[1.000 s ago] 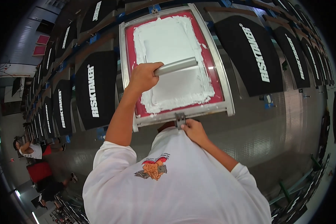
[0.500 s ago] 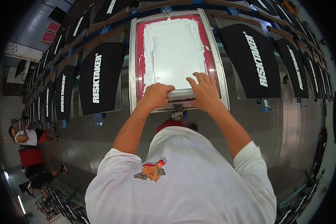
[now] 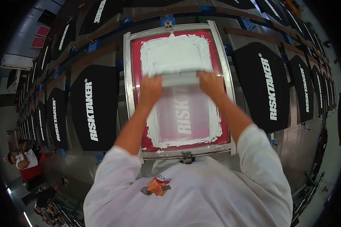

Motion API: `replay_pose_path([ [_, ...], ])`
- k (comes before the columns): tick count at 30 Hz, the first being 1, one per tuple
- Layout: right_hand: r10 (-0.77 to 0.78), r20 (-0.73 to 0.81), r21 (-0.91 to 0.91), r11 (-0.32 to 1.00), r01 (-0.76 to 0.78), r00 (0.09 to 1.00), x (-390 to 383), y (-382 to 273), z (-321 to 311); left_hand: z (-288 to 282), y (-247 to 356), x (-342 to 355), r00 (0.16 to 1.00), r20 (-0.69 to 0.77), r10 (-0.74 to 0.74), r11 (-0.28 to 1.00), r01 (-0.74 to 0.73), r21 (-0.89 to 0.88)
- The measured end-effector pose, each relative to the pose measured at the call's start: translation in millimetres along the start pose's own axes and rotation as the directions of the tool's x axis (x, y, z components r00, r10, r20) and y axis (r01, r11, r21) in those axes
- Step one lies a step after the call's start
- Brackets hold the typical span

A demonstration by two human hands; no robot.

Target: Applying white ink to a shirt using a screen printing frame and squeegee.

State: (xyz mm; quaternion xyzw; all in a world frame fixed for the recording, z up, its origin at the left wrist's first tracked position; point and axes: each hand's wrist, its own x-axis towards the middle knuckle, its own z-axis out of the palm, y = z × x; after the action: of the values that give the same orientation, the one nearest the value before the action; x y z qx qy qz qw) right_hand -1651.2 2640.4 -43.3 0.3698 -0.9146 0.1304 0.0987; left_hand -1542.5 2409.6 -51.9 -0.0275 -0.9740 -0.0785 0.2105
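A silk-screen frame [image 3: 129, 87] with metal sides and a red border lies in front of me. Both my hands grip the ends of a squeegee [image 3: 180, 78], which stands crosswise at about the middle of the screen. My left hand [image 3: 150, 90] is wrapped round its left end, and my right hand [image 3: 212, 85] round its right; motion blurs both. Thick white ink [image 3: 178, 49] covers the mesh on the far side of the squeegee. On the near side the mesh [image 3: 170, 117] is thinly coated, and pale block lettering shows through it.
Black fabric panels with white lettering lie on boards at the left [image 3: 88, 109] and right [image 3: 267, 87], with more rows beyond. A metal clamp [image 3: 186, 157] sits at the frame's near edge. Another person [image 3: 26, 159] is at the far left.
Both hands have pushed the squeegee away from the screen's near edge to about its middle. Lettering now shows where white ink lay thick. My right hand's fingers have closed round the squeegee.
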Motion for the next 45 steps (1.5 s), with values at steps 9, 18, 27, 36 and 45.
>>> replay_pose_path([
  [9,0.047,0.462,0.040,0.996,-0.074,0.886,-4.4,-16.4,-72.7,-97.7,27.1,21.1,0.797,0.569,-0.200,0.978,0.195,0.070],
  [18,-0.012,0.044,0.178,0.984,0.004,0.999,-113.3,-51.7,-41.3,-68.0,73.3,-106.0,0.987,0.092,-0.134,0.980,0.145,-0.133],
  [27,0.077,0.325,-0.040,0.997,-0.068,0.943,122.7,14.8,-27.2,-35.1,-44.0,113.0,0.910,0.370,-0.187,0.982,0.167,0.086],
  [36,-0.049,0.260,0.324,0.945,-0.040,0.964,-170.3,-73.0,-87.6,-119.8,125.5,-156.1,0.950,0.221,-0.219,0.913,0.279,-0.296],
  [45,-0.014,0.078,0.102,0.995,0.006,0.997,60.9,3.1,1.8,-3.2,-32.2,39.1,0.996,-0.013,-0.092,0.989,0.089,-0.116],
])
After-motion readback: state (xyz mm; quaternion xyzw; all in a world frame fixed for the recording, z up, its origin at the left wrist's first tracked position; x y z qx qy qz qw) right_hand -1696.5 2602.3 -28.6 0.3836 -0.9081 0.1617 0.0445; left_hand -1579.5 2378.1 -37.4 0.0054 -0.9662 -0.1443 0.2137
